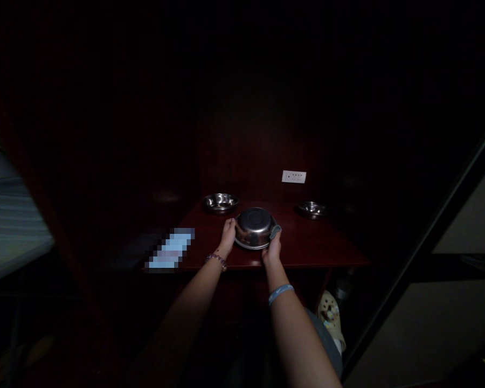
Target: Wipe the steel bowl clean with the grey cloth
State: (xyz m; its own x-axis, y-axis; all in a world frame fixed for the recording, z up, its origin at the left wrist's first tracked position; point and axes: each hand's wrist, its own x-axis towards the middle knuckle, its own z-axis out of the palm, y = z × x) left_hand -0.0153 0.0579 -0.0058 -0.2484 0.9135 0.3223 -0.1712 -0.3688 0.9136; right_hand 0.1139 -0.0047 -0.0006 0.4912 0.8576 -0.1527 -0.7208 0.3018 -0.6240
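A shiny metal bowl (255, 222) is turned bottom up between my two hands, over the front of a dark red wooden desk (307, 245). My left hand (227, 236) grips its left side, with the fingers partly hidden. On the opposite side my right hand (272, 250) holds the rim, and a small grey-green cloth (275, 231) is pinched between it and the bowl. Behind, to the left, another metal bowl (220, 203) stands upright on the desk. A smaller-looking metal bowl (312, 210) sits upright at the back right.
A pixelated bright rectangle (172, 249) lies at the desk's left front. On the back panel is a white socket plate (293, 177). Dark side panels flank the desk. Below at right shows a foot in a pale clog (330, 318). Surroundings are very dark.
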